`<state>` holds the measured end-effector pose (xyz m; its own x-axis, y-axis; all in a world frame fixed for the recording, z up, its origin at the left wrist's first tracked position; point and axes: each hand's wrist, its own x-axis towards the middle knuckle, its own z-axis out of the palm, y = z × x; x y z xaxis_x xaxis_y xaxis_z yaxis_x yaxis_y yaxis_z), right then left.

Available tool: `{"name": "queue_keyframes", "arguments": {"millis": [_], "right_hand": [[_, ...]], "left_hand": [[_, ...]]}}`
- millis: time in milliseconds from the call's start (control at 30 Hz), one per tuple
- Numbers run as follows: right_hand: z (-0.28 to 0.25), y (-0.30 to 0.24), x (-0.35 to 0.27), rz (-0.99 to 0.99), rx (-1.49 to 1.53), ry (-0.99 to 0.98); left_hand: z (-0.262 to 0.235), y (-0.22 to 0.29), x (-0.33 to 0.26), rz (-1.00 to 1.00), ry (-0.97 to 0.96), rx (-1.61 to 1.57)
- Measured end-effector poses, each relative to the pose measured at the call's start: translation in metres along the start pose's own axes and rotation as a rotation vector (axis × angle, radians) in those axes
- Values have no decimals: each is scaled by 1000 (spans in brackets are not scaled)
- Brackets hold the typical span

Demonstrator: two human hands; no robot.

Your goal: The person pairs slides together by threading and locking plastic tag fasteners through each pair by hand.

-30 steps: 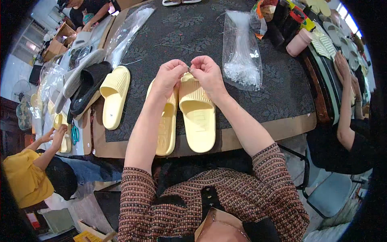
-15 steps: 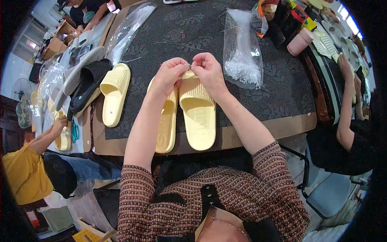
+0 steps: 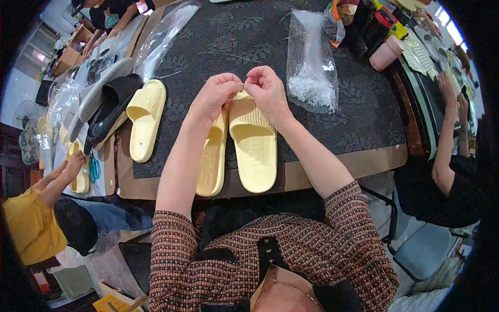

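Note:
Two pale yellow slide slippers lie side by side before me, the right slipper (image 3: 255, 161) and the left slipper (image 3: 210, 166), soles down with their heels toward me. Above their toe ends, my left hand (image 3: 217, 97) and my right hand (image 3: 269, 98) meet, each pinching with thumb and forefinger. Something tiny and thin seems to sit between the fingertips, too small to name. My left hand and forearm partly cover the left slipper's strap and toe.
Another yellow slipper (image 3: 146, 122) lies left, beside a black slipper (image 3: 108, 112). A clear bag of thin white plastic strands (image 3: 312, 65) is at right, near a pink cup (image 3: 386, 53). Teal scissors (image 3: 94, 169) lie far left. Co-workers' arms reach in on both sides.
The whole view has shifted slightly. My hands stay pinched together above the slipper toes, with barely any finger movement.

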<state>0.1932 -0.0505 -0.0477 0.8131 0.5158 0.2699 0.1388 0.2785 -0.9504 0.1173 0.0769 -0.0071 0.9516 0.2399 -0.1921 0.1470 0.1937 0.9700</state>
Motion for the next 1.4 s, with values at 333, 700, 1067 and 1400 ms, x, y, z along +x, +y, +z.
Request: {"name": "queue_keyframes", "arguments": {"millis": [333, 700, 1067, 1400], "right_hand": [[1, -2, -1, 11, 67, 2], [1, -9, -2, 72, 100, 14], [0, -9, -3, 16, -24, -20], [9, -8, -3, -20, -84, -170]], "left_hand": [[7, 2, -3, -10, 75, -26], [7, 0, -3, 95, 148, -61], [11, 2, -4, 62, 193, -37], [0, -12, 0, 244, 195, -58]]}}
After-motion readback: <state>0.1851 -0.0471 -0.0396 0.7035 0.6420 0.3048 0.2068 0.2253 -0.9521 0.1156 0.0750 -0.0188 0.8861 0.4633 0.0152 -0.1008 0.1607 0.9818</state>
